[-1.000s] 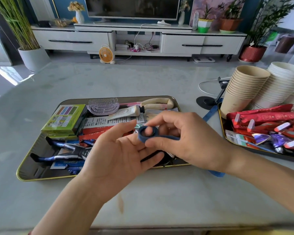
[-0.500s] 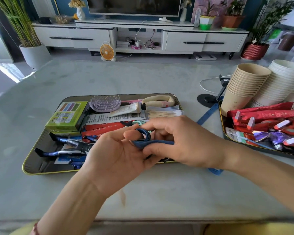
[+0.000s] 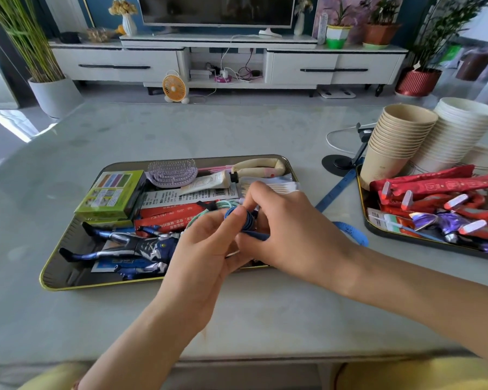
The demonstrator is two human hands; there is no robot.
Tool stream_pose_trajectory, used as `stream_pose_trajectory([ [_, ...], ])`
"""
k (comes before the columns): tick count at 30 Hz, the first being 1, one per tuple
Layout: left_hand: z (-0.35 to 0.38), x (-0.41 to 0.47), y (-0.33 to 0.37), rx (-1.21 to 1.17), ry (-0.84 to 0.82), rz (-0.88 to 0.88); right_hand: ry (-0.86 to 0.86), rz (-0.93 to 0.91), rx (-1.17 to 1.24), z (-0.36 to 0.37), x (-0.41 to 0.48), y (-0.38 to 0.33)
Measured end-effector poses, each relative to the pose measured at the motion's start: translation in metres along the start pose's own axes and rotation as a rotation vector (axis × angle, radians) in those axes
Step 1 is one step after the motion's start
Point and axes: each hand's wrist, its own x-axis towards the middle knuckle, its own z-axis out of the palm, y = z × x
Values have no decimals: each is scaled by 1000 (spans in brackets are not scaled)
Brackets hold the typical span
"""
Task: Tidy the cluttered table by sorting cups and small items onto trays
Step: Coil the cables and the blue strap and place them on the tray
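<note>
Vs 0.5 s ago, blue tape roll (image 3: 242,220) is wound tighter, L hand (image 3: 206,246) & R hand (image 3: 290,232) grips both pinching it, tail trailing right over worktop (image 3: 265,319).

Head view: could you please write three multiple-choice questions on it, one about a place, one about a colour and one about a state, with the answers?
1. Where does the purple hairbrush lie?
A. at the far side of the left tray
B. in the right tray
C. on the bare table

2. What colour is the tape roll?
A. red
B. yellow
C. blue

3. How is the tape roll held?
A. the left hand and the right hand both pinch it
B. one hand alone grips it
C. no hand touches it

Answers:
1 A: the hairbrush lies by the left tray's far rim.
2 C: the coil is dark blue.
3 A: fingers of both hands close on the coil.
</note>
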Motion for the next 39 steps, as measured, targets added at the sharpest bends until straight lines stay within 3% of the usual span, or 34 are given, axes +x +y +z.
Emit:
stream_pose_trajectory([
  [4, -8, 3, 5, 58, -3, -32, -11, -26, -63, -1, -1, -1],
  [8, -18, 7, 13, 136, -32, -75, -75, -4, 42, -1, 0, 0],
  [12, -33, 8, 27, 298, -183, -173, -303, 40, 304, -11, -3, -2],
  [17, -49, 8, 38, 433, -393, -268, -554, 74, 419, -19, -7, -6],
  [21, -44, 8, 33, 303, -369, -226, -419, 77, 332, -20, -4, -6],
  [25, -24, 1, 21, 218, -294, -154, -253, -9, 68, -16, -2, -4],
  [29, -15, -1, 13, 390, -206, -56, -274, -89, -152, -11, -5, -6],
  [32, -14, -3, 15, 565, -250, 20, -265, -125, -187, -9, -6, -5],
  [39, -17, -4, 23, 529, -217, -29, -365, -95, -110, -11, -5, -5],
])
